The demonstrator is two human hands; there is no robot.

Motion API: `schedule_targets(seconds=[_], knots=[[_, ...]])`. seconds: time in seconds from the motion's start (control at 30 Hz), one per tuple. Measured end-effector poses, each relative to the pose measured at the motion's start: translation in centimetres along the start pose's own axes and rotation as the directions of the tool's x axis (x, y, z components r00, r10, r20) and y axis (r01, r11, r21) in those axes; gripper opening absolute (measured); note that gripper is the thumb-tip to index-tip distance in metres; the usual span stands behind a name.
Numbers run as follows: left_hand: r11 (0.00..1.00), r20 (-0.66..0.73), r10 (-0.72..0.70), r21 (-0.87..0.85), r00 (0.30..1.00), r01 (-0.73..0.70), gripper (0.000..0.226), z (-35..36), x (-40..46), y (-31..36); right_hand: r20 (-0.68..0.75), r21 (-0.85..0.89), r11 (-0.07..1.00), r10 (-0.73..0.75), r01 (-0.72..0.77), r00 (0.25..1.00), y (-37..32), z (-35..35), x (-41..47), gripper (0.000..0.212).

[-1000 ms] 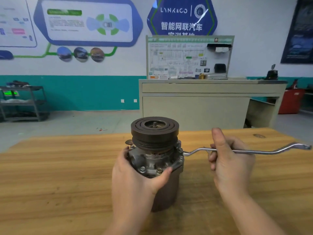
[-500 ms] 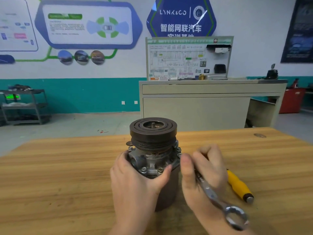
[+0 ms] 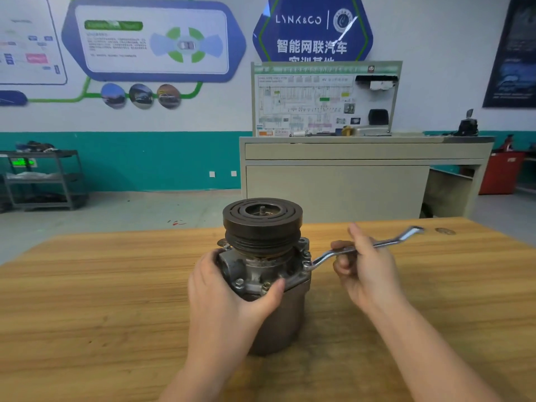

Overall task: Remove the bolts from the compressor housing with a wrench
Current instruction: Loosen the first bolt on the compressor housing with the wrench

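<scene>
Several small hex-headed steel bolts (image 3: 239, 282) ring the flange of the cast grey metal compressor housing (image 3: 262, 278), which stands upright on the pale grained wooden table (image 3: 87, 300), capped by a dark, round, grooved pulley (image 3: 262, 220) with concentric ridges on its flat top and a short shaft stub at the centre. Its lower body is a smooth, dull brown cylinder, mostly hidden behind the left hand (image 3: 224, 297), whose fingers and thumb curl round the housing just below the flange, the thumb tip pressed against the front rim near two of the bolts. Just right of that grip, the ring end of a long, polished, offset-bent steel wrench (image 3: 342, 252) sits on a bolt at the housing's right edge. The right hand (image 3: 365, 268) pinches the wrench's shank about midway, fingers curled round it, thumb raised above; beyond this grip the shank runs up and to the right to its second ring end, clear of the table. Farther behind stand a beige cabinet (image 3: 333, 181) carrying a wiring-diagram board (image 3: 324, 100) and a white-and-teal wall (image 3: 145, 158).
</scene>
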State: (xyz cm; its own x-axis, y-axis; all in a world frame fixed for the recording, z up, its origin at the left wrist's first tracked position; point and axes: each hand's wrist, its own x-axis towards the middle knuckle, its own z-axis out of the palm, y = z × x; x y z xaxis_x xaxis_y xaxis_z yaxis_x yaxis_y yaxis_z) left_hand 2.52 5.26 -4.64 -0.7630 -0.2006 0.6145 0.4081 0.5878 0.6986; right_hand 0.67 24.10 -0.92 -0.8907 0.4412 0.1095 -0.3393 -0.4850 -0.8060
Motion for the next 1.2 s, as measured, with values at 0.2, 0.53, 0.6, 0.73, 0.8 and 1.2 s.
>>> schedule_targets(seconds=[0.2,0.53,0.6,0.73,0.8,1.2], knots=[[0.993,0.124,0.0,-0.115,0.992,0.015,0.101,-1.2,1.4,-1.6,0.159,0.284,0.959,-0.054,0.007,0.986,-0.3,0.4,-1.0,0.019],[0.994,0.044,0.011,-0.11,0.999,-0.006,0.09,-0.6,1.0,-1.3,0.499,-0.055,0.429,-0.77,0.902,0.397,1.0,0.0,-4.1,0.009],[0.995,0.035,0.014,-0.094,0.999,-0.011,0.092,-0.5,0.9,-1.4,0.528,-0.049,0.38,-0.775,0.924,0.347,1.3,-0.2,-4.2,0.011],[0.996,0.04,0.004,-0.091,0.999,-0.001,0.096,-0.4,0.9,-1.5,0.6,-0.049,0.248,-0.767,0.968,0.227,2.1,-0.3,-4.7,0.015],[0.994,0.046,0.0,-0.106,0.999,0.004,0.09,-0.4,0.9,-1.5,0.588,-0.053,0.228,-0.78,0.972,0.215,2.1,-0.4,-4.6,0.02],[0.987,0.339,0.062,-0.159,0.939,-0.008,0.091,-2.3,3.7,-2.4,0.716,-0.037,-0.042,-0.698,0.998,-0.003,2.9,0.7,-5.0,0.026]])
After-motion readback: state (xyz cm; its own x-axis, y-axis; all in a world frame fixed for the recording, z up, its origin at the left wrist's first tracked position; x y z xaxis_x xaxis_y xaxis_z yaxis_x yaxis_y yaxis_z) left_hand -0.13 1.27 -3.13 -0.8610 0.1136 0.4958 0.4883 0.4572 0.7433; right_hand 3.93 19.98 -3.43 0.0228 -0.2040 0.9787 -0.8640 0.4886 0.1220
